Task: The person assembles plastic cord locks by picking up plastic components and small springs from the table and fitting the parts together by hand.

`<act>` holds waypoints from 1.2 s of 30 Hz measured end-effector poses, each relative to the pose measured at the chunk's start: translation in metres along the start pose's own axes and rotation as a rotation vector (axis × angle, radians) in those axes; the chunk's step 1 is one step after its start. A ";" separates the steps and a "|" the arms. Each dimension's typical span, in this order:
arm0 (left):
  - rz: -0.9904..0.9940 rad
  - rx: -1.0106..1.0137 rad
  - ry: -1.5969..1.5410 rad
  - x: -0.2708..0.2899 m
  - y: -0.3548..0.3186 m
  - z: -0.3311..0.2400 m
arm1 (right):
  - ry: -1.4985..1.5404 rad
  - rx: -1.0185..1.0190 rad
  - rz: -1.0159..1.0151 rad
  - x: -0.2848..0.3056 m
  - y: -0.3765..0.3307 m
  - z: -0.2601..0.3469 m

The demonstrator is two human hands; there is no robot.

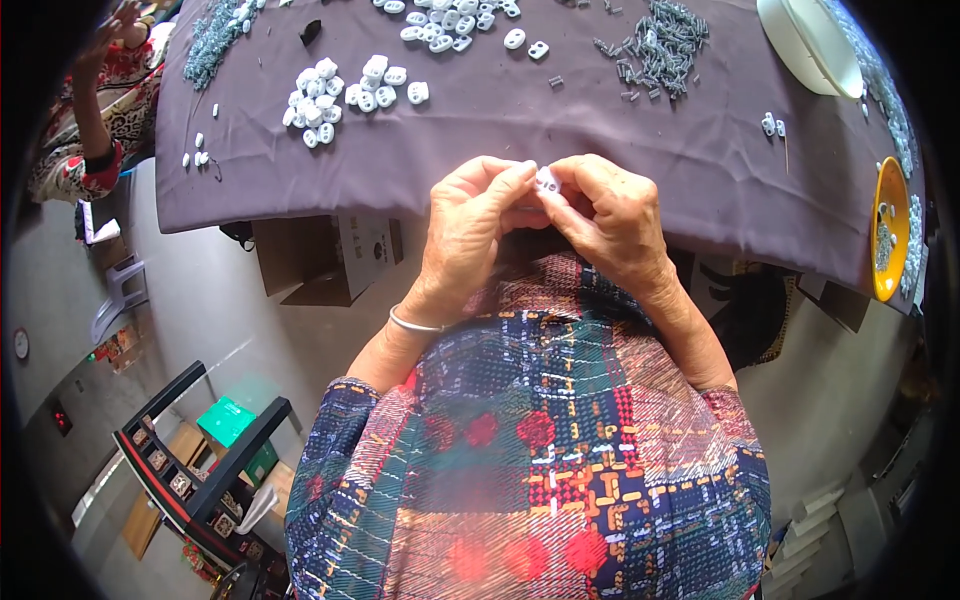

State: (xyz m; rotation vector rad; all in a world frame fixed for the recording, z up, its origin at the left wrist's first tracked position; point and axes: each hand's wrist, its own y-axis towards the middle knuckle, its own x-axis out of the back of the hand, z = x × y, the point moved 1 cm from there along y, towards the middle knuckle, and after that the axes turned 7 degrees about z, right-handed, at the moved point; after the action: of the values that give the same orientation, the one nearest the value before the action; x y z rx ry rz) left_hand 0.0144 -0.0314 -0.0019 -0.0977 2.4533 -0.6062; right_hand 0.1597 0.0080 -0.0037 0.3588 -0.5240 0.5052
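Two sets of fingers (522, 178) pinched one small white plastic piece (547, 181) between them, the left hand (470, 225) and right hand (610, 215) meeting just over the near edge of the bench (500, 130). At eleven o'clock lay a cluster of white pieces (345, 95); at one o'clock, grey metal springs (655, 45); at three o'clock, a yellow bowl (888, 230).

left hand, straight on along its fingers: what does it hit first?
The left hand points up and right at the small white piece pinched between both hands; just past it is the right hand. Depth looks shared, so contact is immediate.
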 end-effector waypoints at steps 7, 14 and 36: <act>0.044 0.042 0.131 0.004 -0.012 -0.001 | 0.082 0.022 -0.004 0.000 -0.003 0.005; 0.017 -0.014 0.256 0.001 -0.015 0.000 | 0.004 0.067 0.030 -0.003 -0.005 0.006; -0.068 -0.298 0.606 0.007 0.005 -0.030 | 0.034 0.015 -0.098 0.011 0.012 0.004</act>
State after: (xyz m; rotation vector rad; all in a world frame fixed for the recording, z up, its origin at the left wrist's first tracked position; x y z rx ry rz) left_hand -0.0084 -0.0168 0.0133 -0.1318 3.1294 -0.3190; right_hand 0.1601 0.0199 0.0078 0.3881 -0.4675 0.4201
